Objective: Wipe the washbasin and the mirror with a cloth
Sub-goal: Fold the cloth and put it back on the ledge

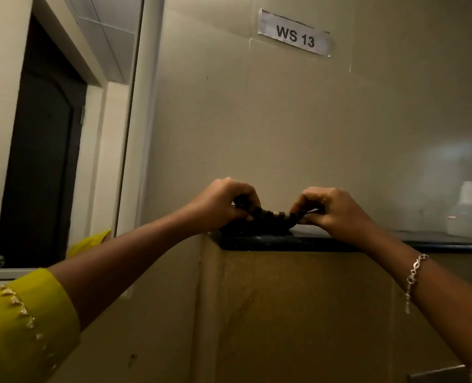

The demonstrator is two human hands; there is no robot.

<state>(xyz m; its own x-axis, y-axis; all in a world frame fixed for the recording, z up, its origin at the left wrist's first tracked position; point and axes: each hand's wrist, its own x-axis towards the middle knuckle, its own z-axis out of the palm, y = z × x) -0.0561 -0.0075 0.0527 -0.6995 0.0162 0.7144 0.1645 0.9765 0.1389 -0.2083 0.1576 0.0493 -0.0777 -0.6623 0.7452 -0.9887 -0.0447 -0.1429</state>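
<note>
A dark cloth with pale stripes (270,217) is bunched on the left end of a dark ledge (312,246) at about chest height. My left hand (221,205) grips its left end and my right hand (331,210) pinches its right end, so the cloth is stretched between them just above the ledge. The mirror (50,120) fills the left side of the view and reflects a dark door and a yellow sleeve. The washbasin is out of view.
A white plastic bottle (468,214) stands on the ledge at the far right. A paper label reading WS 13 (294,34) is stuck on the beige tiled wall above. Below the ledge is a tan tiled wall face (298,313).
</note>
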